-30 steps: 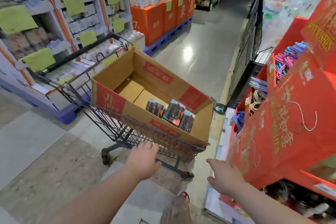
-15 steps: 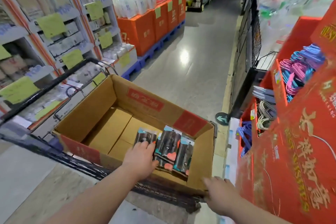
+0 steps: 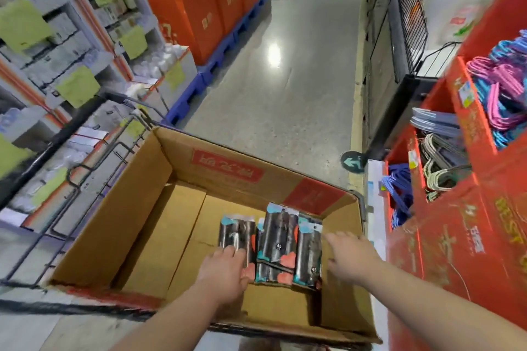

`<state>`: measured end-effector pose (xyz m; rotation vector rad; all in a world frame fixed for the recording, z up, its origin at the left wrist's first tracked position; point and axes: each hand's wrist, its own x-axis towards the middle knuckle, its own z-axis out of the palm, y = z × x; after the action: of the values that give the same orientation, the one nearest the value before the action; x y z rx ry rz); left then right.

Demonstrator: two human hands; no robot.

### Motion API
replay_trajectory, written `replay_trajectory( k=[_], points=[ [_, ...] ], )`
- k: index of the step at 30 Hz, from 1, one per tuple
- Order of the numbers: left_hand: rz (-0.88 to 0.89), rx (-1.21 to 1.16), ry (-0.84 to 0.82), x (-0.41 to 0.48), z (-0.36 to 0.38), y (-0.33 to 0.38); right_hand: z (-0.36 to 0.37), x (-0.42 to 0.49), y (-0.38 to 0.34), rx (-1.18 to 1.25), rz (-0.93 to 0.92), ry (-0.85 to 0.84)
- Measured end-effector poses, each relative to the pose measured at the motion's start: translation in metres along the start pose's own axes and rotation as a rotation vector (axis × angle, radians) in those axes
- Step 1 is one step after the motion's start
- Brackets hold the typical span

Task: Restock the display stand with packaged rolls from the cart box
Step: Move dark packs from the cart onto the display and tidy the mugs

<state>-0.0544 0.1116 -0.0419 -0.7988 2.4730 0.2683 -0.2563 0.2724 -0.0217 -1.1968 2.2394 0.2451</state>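
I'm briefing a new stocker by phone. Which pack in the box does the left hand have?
Find the open cardboard box in the cart. Dark packs of rolls lie near its right wall. The left hand rests on the leftmost pack, lying alone on the box floor, apart from the overlapping ones.

We see both hands inside the cardboard box [image 3: 119, 225]: our left hand [image 3: 225, 273] rests on the leftmost packaged roll [image 3: 236, 234], our right hand [image 3: 350, 256] spread just right of the packs.
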Motion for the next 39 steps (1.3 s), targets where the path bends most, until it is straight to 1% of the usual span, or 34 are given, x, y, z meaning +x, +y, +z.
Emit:
replay_trajectory(
  k=[5, 10, 13, 15, 19, 22, 24, 25, 28, 30, 33, 36, 38, 39],
  points=[
    [0.041, 0.046, -0.118, 0.046, 0.002, -0.034, 0.007, 0.045, -0.017, 0.054, 0.061, -0.07],
    [0.034, 0.103, -0.207, 0.092, 0.016, -0.061, 0.037, 0.097, -0.036, 0.09, 0.106, -0.204],
    [-0.005, 0.024, -0.283, 0.114, 0.027, -0.071, 0.057, 0.126, -0.045, 0.164, 0.138, -0.281],
    [-0.067, -0.098, -0.327, 0.124, 0.036, -0.075, 0.069, 0.142, -0.05, 0.261, 0.18, -0.316],
    [-0.269, -0.593, -0.349, 0.136, 0.054, -0.077, 0.094, 0.163, -0.058, 0.527, 0.342, -0.328],
    [-0.448, -0.901, -0.322, 0.146, 0.071, -0.081, 0.102, 0.173, -0.069, 0.663, 0.488, -0.279],
    [-0.561, -1.031, -0.35, 0.153, 0.086, -0.086, 0.103, 0.178, -0.077, 0.758, 0.616, -0.261],
    [-0.584, -1.033, -0.361, 0.156, 0.093, -0.087, 0.103, 0.181, -0.081, 0.81, 0.664, -0.272],
    [-0.598, -0.955, -0.34, 0.159, 0.097, -0.081, 0.112, 0.186, -0.09, 1.029, 0.721, -0.331],
    [-0.589, -0.942, -0.297, 0.159, 0.097, -0.078, 0.124, 0.185, -0.094, 1.191, 0.738, -0.282],
    [-0.558, -1.039, -0.276, 0.156, 0.094, -0.075, 0.135, 0.178, -0.097, 1.544, 0.783, -0.182],
    [-0.448, -1.153, -0.271, 0.15, 0.085, -0.079, 0.127, 0.171, -0.099, 1.715, 0.78, -0.156],
    [-0.452, -1.3, -0.312, 0.148, 0.072, -0.082, 0.118, 0.167, -0.096, 1.79, 0.749, -0.193],
    [-0.464, -1.336, -0.303, 0.148, 0.066, -0.082, 0.11, 0.163, -0.093, 1.801, 0.717, -0.204]
  ],
)
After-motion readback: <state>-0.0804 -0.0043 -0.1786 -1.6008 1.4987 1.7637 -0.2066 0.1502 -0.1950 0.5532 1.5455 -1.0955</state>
